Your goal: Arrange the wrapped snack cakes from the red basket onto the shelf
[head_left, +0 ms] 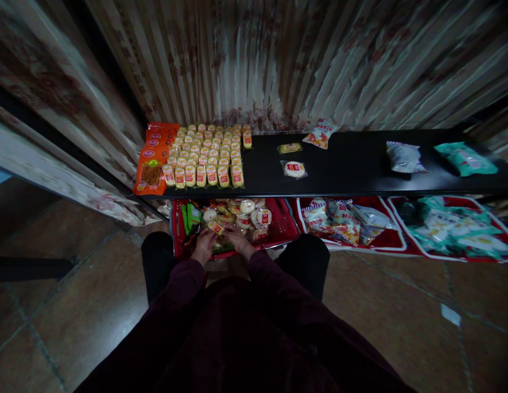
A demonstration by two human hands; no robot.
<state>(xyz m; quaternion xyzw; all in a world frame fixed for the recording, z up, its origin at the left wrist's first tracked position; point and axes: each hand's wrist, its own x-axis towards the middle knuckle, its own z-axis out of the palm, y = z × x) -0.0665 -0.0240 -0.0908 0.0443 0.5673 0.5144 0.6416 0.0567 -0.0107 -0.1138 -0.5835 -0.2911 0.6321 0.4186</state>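
Observation:
Over the red basket [293, 224] below the shelf, a small yellow wrapped snack cake [215, 226] with a red label is held up between my hands. My left hand [202, 245] has its fingers closed on the near left side of it. From the right, my right hand [238, 239] closes its fingers on the other end; some fingertips are hidden. Round white wrapped cakes [262, 217] and more yellow packets fill the basket around my hands. A green packet [192, 215] leans at the basket's left end.
On the black shelf [344, 164] stand tight rows of yellow wrapped cakes [207, 155] beside orange packets [151, 166]. Further right lie a round wrapped cake [294, 169] and several snack bags [320, 134]. More red baskets of bags [346, 224] stand below. A pleated curtain [254, 60] hangs behind.

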